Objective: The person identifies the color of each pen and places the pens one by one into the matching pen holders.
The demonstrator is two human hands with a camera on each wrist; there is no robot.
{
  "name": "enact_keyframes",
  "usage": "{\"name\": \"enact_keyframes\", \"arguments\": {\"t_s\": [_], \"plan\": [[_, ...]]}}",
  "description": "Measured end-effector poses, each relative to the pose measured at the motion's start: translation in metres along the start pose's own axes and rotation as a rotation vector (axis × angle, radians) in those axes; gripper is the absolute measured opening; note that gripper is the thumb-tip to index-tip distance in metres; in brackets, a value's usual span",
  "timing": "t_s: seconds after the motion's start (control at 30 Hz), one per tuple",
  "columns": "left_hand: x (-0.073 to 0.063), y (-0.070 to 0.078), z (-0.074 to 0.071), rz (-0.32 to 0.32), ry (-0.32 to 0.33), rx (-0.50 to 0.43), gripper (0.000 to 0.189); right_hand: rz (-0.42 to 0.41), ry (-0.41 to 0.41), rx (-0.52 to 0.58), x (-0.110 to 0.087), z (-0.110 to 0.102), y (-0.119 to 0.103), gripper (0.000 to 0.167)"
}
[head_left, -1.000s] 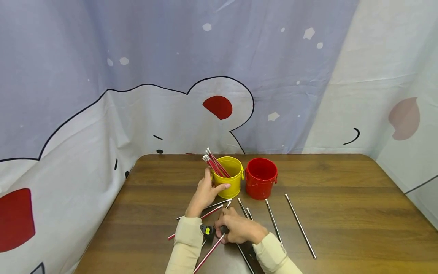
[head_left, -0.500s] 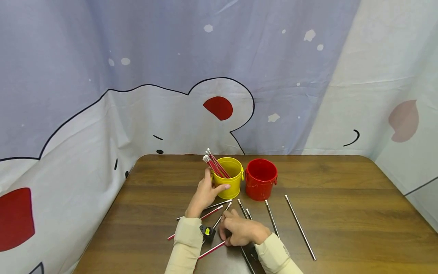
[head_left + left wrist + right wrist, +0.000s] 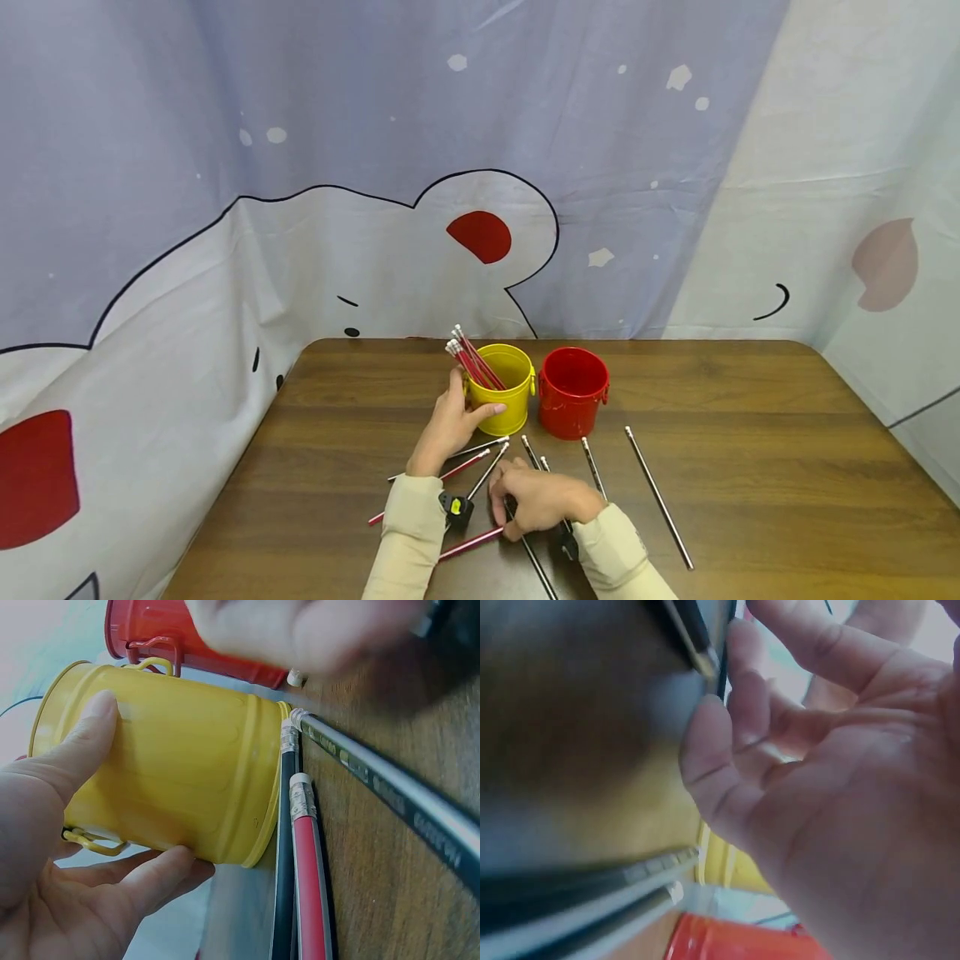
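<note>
In the head view my left hand (image 3: 448, 423) holds a small yellow bucket (image 3: 513, 410), thumb on its near wall and fingers round its left side. Several red pencils (image 3: 474, 360) with white erasers lean inside it. The left wrist view shows the thumb and fingers spread along the bucket's wall (image 3: 180, 765). Just in front, my right hand (image 3: 542, 500) pinches the end of a red pencil (image 3: 471, 543), which points toward the left sleeve. Under that hand runs a black pencil (image 3: 538, 568). Curled fingers fill the right wrist view, where a dark pencil (image 3: 684, 634) shows beside the fingertips.
A red bucket (image 3: 573, 408) stands right of the yellow one. Black pencils lie around the hands, including one (image 3: 660, 498) far right and one (image 3: 596, 467) nearer. Left of the right hand are a red pencil (image 3: 467, 463) and another black pencil (image 3: 487, 472). A patterned curtain (image 3: 360, 250) hangs behind.
My right hand has shifted slightly right, and the red pencil in it has swung from steeply slanted to flatter. My left hand stays on the yellow bucket.
</note>
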State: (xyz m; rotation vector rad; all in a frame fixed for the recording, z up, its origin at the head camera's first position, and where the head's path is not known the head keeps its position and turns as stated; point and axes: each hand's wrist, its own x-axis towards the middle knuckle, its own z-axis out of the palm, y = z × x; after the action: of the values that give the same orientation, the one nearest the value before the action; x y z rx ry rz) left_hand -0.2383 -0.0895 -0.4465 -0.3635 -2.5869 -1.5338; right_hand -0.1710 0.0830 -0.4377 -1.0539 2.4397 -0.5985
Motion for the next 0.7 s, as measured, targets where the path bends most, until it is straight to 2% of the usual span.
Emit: {"name": "enact_keyframes", "arguments": {"t_s": [0.07,0.33,0.5,0.7], "plan": [[0.0,0.0,0.001,0.002,-0.002,-0.009,0.071,-0.005,-0.011,0.032,-0.003,-0.005,0.004,0.02],[0.0,0.001,-0.001,0.0,-0.003,-0.02,0.071,-0.085,-0.053,0.311,-0.014,-0.025,0.016,0.014],[-0.001,0.003,-0.001,-0.004,0.011,-0.016,0.072,-0.132,-0.017,0.382,-0.025,-0.038,0.018,0.014],[-0.002,0.003,0.0,-0.015,0.004,-0.006,0.072,-0.194,0.079,0.432,-0.035,-0.047,0.019,0.012]]}}
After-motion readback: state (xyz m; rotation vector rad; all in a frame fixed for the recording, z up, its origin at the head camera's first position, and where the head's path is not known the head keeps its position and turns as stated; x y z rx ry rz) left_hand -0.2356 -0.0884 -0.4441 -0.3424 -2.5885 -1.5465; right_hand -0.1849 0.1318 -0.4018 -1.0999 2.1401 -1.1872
